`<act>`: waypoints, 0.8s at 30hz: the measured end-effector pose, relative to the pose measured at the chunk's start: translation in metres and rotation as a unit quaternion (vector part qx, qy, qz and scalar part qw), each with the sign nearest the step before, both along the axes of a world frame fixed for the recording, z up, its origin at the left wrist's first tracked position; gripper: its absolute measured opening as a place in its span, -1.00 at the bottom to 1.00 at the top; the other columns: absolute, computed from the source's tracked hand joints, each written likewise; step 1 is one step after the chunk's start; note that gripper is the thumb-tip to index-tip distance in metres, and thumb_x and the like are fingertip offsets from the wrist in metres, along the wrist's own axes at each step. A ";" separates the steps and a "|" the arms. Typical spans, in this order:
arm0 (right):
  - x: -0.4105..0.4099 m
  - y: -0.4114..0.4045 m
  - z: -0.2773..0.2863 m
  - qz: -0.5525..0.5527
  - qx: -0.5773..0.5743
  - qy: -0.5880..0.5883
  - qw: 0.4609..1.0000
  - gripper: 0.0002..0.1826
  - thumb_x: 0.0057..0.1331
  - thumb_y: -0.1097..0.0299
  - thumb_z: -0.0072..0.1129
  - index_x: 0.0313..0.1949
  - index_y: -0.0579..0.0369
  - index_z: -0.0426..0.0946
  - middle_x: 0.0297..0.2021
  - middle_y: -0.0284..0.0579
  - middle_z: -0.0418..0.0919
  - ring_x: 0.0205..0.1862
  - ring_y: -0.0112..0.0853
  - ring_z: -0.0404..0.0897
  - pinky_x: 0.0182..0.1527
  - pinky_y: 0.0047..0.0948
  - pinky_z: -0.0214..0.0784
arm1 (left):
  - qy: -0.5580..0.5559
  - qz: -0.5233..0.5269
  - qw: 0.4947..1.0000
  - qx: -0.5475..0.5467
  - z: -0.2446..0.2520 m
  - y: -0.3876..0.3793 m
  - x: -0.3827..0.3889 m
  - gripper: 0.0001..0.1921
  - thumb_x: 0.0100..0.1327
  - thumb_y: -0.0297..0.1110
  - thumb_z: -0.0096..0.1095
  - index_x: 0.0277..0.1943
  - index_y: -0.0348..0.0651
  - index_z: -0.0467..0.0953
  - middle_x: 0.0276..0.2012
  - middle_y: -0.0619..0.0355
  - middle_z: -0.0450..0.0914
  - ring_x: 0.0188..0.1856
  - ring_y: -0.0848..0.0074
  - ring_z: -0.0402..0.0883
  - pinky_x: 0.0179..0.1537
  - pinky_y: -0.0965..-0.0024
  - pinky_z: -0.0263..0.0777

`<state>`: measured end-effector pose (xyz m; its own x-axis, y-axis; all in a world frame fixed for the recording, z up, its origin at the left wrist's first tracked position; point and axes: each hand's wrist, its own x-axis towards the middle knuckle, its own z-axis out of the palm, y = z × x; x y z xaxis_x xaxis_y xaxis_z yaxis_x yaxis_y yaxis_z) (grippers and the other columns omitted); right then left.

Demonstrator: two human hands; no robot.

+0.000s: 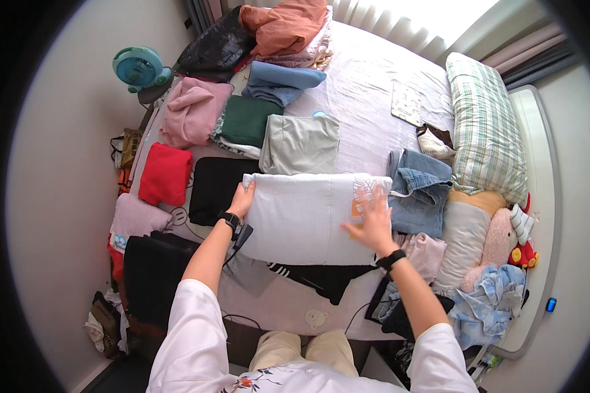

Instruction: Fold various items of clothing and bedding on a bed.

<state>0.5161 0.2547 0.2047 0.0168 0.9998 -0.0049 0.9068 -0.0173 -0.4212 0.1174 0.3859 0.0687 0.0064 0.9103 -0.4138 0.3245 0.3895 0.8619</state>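
Observation:
A white folded cloth [295, 221] with a printed design near its right end lies in front of me on the bed. My left hand [243, 199] holds its upper left edge, thumb on top. Over its right part is my right hand [373, 223], fingers spread and slightly blurred; whether it touches the cloth is unclear. Black clothing with white stripes [319, 277] shows under the near edge. Beyond the far edge lies a folded light grey garment [300, 145], with a black folded garment [221, 186] at the left and blue denim [418, 196] at the right.
Folded clothes surround the cloth, including a red garment [164, 174], a pink one [194, 110] and black ones [157, 275]. A plaid pillow [486, 123] and a pink plush toy [496, 240] lie at the right. A small fan [137, 68] stands far left. Dark cables run by the bed's near edge.

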 end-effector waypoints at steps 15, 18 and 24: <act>-0.014 -0.007 -0.096 0.045 -0.246 -0.057 0.967 0.21 0.11 -0.44 0.33 0.62 -0.29 -0.03 0.62 0.29 -0.38 0.58 0.42 -0.33 0.39 0.64 -0.47 | -0.187 -0.098 0.873 -0.440 -0.031 -0.058 0.002 0.03 0.25 0.53 0.17 0.54 -0.11 0.23 0.42 0.04 0.43 0.40 0.31 0.42 0.36 0.16 0.32; -0.010 -0.011 -0.105 0.042 -0.235 -0.059 0.969 0.22 0.11 -0.42 0.34 0.62 -0.23 -0.04 0.61 0.30 -0.38 0.59 0.41 -0.34 0.40 0.62 -0.48 | -0.255 -0.084 0.863 -0.428 -0.020 -0.055 0.009 -0.04 0.25 0.37 0.32 0.49 -0.17 0.27 0.34 0.01 0.50 0.28 0.30 0.55 0.23 0.19 0.49; 0.006 -0.027 -0.116 0.057 -0.214 -0.076 0.972 0.23 0.07 -0.31 0.42 0.59 -0.03 0.02 0.61 0.33 -0.36 0.59 0.37 -0.35 0.40 0.62 -0.45 | -0.267 0.040 0.906 -0.326 0.025 -0.088 0.034 -0.20 0.19 -0.04 0.52 0.33 -0.38 0.36 0.10 -0.06 0.62 0.06 0.30 0.67 0.03 0.21 0.63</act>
